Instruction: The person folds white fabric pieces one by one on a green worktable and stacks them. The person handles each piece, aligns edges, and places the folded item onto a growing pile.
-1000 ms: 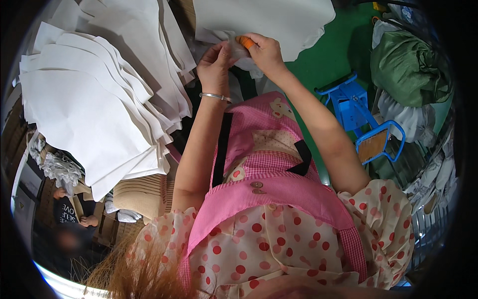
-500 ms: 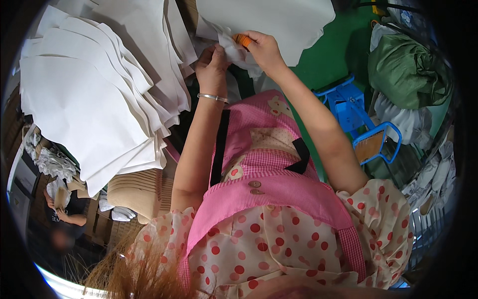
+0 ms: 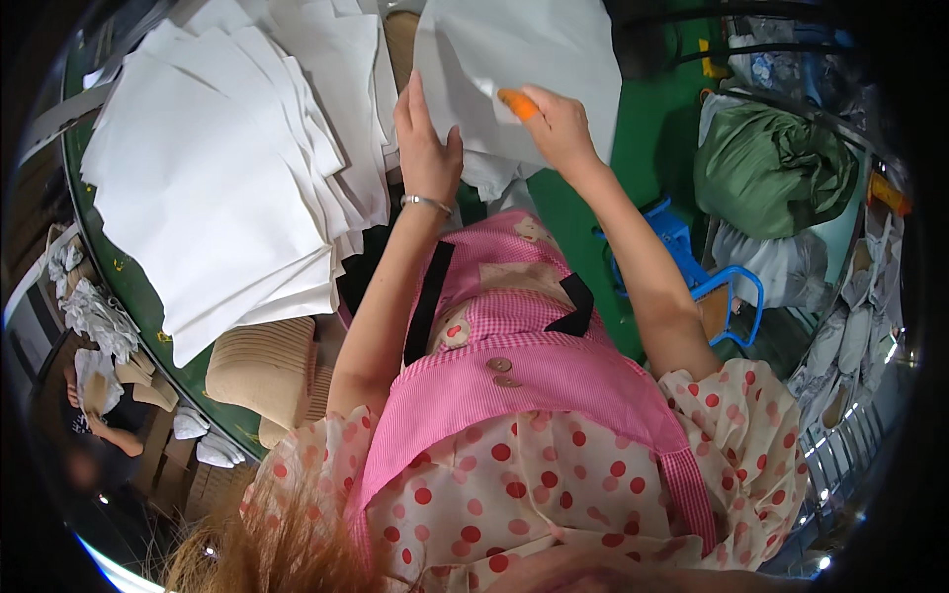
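A large white sheet (image 3: 563, 49) lies in front of me at the top, its lower edge hanging in folds. My left hand (image 3: 427, 148) is at this sheet's left edge, fingers stretched upward and thumb apart, holding nothing. Over the sheet, my right hand (image 3: 563, 128) is closed, with a small orange piece (image 3: 517, 104) at its fingertips. In the earlier frame that piece looks ribbed; whether it is a finger cover or a held tool, I cannot tell. A pale bit shows just beyond it. To my left lies a fanned stack of white sheets (image 3: 213, 168).
Beige ribbed padding (image 3: 262, 366) sits below the stack. On the right are a blue metal-framed stool (image 3: 732, 296), a green sack (image 3: 776, 168) and white plastic bags (image 3: 781, 262). At the far lower left another person's arm (image 3: 119, 435) shows beside crumpled white pieces (image 3: 99, 316).
My left hand has let go of the pinched sheet edge and straightened its fingers. My right hand has moved right, away from the left. The gathered sheet now lies flatter. My view has shifted slightly.
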`<state>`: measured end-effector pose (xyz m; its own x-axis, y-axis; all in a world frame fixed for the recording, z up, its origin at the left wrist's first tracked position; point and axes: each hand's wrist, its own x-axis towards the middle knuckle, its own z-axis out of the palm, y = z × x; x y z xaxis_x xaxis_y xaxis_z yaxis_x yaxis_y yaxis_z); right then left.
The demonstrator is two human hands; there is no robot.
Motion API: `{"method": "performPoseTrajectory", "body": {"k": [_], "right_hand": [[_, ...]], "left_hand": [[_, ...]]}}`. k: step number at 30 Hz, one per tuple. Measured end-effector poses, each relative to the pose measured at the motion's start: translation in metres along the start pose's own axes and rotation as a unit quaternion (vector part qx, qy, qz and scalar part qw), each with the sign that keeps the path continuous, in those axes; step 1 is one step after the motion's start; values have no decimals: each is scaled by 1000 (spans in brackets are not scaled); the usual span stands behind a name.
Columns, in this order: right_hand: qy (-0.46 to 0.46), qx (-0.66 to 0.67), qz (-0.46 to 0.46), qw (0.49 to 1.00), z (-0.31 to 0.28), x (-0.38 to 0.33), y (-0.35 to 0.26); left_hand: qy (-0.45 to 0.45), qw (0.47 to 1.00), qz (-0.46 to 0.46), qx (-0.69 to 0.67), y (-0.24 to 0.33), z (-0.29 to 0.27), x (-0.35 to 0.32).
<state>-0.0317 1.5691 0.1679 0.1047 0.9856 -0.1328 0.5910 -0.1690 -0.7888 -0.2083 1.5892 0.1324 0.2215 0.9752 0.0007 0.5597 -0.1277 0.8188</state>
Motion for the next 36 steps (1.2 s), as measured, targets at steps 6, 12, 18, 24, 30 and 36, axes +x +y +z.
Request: {"method": "performPoseTrajectory", "body": {"k": [6,12,18,24,30,36], "right_hand": [[-193,57,-48,978,-59,-33,-88],[-139,105,-115,978,-127,-38,-127],[40,311,55,948,-193,-25,-76],[16,505,108,856,-117,-40,34],[-70,501,105,856,-60,-55,-29],[31,316,131,939,-40,-77,-35]], "left_hand": [[-116,965,222,74,8,-31,53],[-279,928,217,-122,-7,-64,48],[-140,940,-164,-264,21,-135,1],[-19,912,-174,-372,8,-178,-4],[81,925,-186,-323,5,-201,-12],[213,948,-93,-218,-16,-197,-14]]}}
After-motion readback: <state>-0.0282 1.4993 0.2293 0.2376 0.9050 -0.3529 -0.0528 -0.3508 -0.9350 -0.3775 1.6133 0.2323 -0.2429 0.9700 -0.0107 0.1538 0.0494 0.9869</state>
